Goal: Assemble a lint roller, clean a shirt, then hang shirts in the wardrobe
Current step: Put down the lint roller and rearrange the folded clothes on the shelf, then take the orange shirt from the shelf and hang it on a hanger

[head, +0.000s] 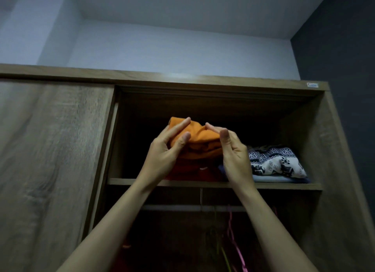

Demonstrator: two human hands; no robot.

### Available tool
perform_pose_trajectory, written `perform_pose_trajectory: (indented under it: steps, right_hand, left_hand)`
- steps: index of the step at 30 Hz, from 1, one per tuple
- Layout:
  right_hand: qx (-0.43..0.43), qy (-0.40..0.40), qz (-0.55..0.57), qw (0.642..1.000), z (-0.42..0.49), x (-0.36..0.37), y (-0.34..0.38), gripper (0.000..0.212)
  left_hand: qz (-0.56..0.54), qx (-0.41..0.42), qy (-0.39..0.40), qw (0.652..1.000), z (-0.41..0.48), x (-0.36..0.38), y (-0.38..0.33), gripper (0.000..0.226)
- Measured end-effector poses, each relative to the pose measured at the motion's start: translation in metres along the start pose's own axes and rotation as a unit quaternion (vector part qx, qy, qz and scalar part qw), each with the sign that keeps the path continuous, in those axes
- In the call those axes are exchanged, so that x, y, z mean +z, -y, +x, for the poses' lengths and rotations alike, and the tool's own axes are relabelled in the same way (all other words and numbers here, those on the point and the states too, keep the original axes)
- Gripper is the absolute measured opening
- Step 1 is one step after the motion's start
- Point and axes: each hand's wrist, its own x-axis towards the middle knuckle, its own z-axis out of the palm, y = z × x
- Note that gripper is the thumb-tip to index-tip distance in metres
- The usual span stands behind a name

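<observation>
A folded orange shirt (199, 138) lies on top of a pile of red clothes (188, 170) on the wardrobe's upper shelf (182, 182). My left hand (168, 148) grips its left end, fingers over the top and thumb on the front. At the shirt's right end, my right hand (233, 152) holds on with curled fingers behind the cloth and the thumb in front. Below the shelf runs a pale hanging rail (182, 207) with pink and green hangers (231, 237) in the dark.
A folded blue-and-white patterned cloth (278, 162) rests on a light blue one at the shelf's right. The wooden sliding door (50, 150) covers the wardrobe's left half. The wardrobe's right wall (304, 141) stands close by, with a dark room wall beyond it.
</observation>
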Motion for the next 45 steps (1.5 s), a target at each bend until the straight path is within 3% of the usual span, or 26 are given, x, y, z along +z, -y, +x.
perform_pose_trajectory:
  steps: [7, 15, 20, 24, 28, 31, 35, 42, 45]
  right_hand:
    - [-0.005, 0.020, 0.050, 0.999, -0.063, -0.052, 0.069, 0.053]
    - [0.134, 0.042, 0.082, 0.987, -0.183, -0.122, 0.095, 0.054]
    - [0.256, 0.094, 0.095, 0.957, -0.267, -0.155, 0.093, 0.051]
    - [0.343, 0.136, 0.118, 0.922, -0.313, -0.171, 0.086, 0.058]
    - [0.370, 0.127, 0.112, 0.914, -0.339, -0.169, 0.079, 0.041]
    - [0.375, 0.119, 0.101, 0.914, -0.352, -0.161, 0.076, 0.027]
    - [0.396, 0.100, 0.132, 0.903, -0.362, -0.149, 0.075, 0.020]
    - [0.461, 0.043, 0.164, 0.871, -0.370, -0.128, 0.072, 0.029]
    - [0.475, 0.017, 0.148, 0.867, -0.369, -0.121, 0.071, 0.028]
  left_hand:
    - [-0.034, -0.013, -0.020, 0.999, -0.066, 0.027, -0.087, 0.046]
    - [-0.061, -0.172, 0.016, 0.983, -0.186, 0.083, -0.148, 0.061]
    - [-0.051, -0.285, 0.132, 0.948, -0.266, 0.104, -0.161, 0.091]
    - [-0.007, -0.331, 0.162, 0.930, -0.311, 0.106, -0.159, 0.077]
    - [-0.036, -0.383, 0.135, 0.913, -0.333, 0.105, -0.160, 0.060]
    - [-0.088, -0.434, 0.069, 0.894, -0.345, 0.104, -0.162, 0.049]
    - [-0.073, -0.454, 0.018, 0.888, -0.358, 0.098, -0.158, 0.038]
    - [-0.058, -0.422, 0.001, 0.905, -0.370, 0.090, -0.147, 0.061]
    - [0.001, -0.409, 0.027, 0.912, -0.381, 0.089, -0.141, 0.062]
